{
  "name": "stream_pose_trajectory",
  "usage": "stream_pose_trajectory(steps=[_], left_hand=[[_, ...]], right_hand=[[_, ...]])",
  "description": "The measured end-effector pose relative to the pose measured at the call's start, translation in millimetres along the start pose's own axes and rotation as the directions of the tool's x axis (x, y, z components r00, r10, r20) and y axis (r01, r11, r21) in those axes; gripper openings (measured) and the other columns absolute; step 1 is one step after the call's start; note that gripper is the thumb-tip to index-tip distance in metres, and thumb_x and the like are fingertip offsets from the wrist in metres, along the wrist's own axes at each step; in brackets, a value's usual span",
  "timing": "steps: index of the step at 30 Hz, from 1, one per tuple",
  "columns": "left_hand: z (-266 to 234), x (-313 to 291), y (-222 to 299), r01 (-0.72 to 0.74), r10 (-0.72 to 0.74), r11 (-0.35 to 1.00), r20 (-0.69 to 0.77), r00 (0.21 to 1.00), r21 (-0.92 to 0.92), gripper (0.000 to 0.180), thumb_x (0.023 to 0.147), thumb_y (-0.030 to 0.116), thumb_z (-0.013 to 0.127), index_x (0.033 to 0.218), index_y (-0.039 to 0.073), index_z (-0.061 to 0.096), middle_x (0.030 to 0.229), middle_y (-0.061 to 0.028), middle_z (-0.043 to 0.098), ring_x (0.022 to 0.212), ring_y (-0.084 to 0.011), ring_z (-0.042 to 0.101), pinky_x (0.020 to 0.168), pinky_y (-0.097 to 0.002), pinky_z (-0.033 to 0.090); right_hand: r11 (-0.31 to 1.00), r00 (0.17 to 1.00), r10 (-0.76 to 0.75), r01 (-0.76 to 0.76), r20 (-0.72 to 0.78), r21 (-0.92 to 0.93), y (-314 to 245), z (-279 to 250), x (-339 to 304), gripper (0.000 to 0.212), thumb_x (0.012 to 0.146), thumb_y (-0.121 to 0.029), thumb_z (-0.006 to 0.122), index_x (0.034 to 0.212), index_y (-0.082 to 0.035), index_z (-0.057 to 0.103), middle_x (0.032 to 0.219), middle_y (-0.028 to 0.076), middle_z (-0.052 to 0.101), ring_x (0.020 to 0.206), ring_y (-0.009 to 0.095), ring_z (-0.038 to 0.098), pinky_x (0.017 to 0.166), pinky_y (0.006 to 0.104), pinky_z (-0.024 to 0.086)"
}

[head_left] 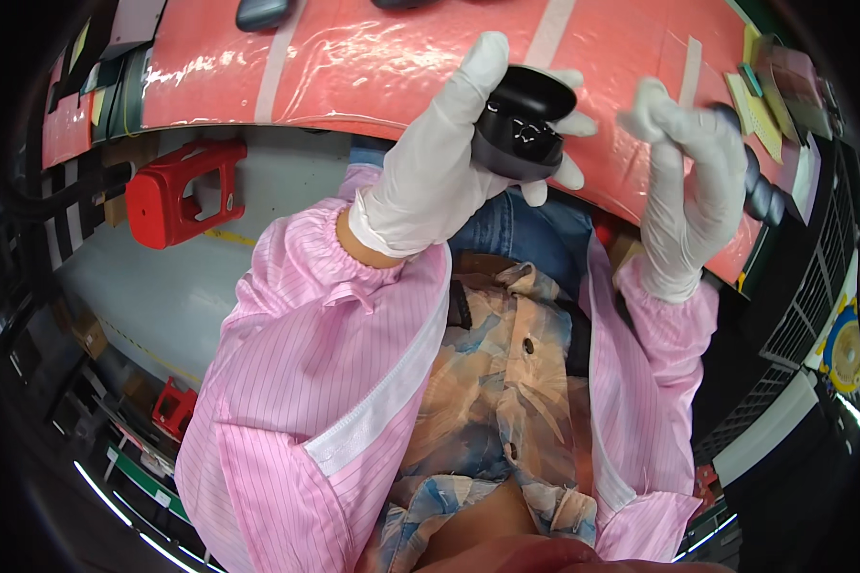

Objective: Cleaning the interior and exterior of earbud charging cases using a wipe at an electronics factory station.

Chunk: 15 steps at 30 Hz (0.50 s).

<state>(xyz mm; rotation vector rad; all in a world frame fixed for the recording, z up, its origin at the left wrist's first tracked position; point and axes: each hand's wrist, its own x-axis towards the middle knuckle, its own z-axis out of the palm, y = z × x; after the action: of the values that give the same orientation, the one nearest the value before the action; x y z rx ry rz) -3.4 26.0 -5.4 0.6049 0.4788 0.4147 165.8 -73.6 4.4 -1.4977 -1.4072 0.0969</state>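
Observation:
My left hand [424, 174], in a white glove, is wrapped round a glossy black earbud charging case [518, 143] and holds it above the table's near edge. The case's lid is up, and its shiny inside faces me. To the right, my gloved right hand [690, 177] is raised over the table, apart from the case. Its thumb and fingertips are pressed together. Whether something small sits between them I cannot make out.
A glossy pink-red mat with pale strips covers the table [373, 67]. Dark cases [263, 13] lie at its far edge, and more dark cases [766, 196] stand at the right. Yellow papers [757, 119] are behind those. A red stool [183, 194] stands on the floor at left.

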Motion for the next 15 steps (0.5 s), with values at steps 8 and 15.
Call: stream_pose_trajectory(steps=[8, 15], left_hand=[[4, 5, -16, 0.159, -0.152, 0.986, -0.141, 0.978, 0.041, 0.058, 0.1, 0.055, 0.032, 0.107, 0.004, 0.06, 0.091, -0.0088, 0.066, 0.074, -0.0188, 0.065, 0.053, -0.0257, 0.045], [-13, 19, -6, 0.226, -0.245, 0.879, 0.01, 0.97, -0.42, 0.066, 0.098, 0.057, 0.032, 0.108, -0.004, 0.055, 0.105, -0.025, 0.063, 0.091, -0.0386, 0.067, 0.065, -0.0323, 0.06]], right_hand=[[0.866, 0.785, 0.035, 0.285, 0.619, -0.411, -7, 1, 18, 0.019, 0.075, -0.001, 0.064, 0.094, -0.008, 0.066, 0.089, 0.005, 0.062, 0.085, 0.027, 0.061, 0.073, 0.0351, 0.05], [0.934, 0.907, 0.195, -0.056, 0.373, -0.352, 20, -14, 9, 0.017, 0.085, 0.002, 0.061, 0.101, -0.002, 0.064, 0.098, 0.011, 0.066, 0.093, 0.025, 0.064, 0.082, 0.0321, 0.05]])
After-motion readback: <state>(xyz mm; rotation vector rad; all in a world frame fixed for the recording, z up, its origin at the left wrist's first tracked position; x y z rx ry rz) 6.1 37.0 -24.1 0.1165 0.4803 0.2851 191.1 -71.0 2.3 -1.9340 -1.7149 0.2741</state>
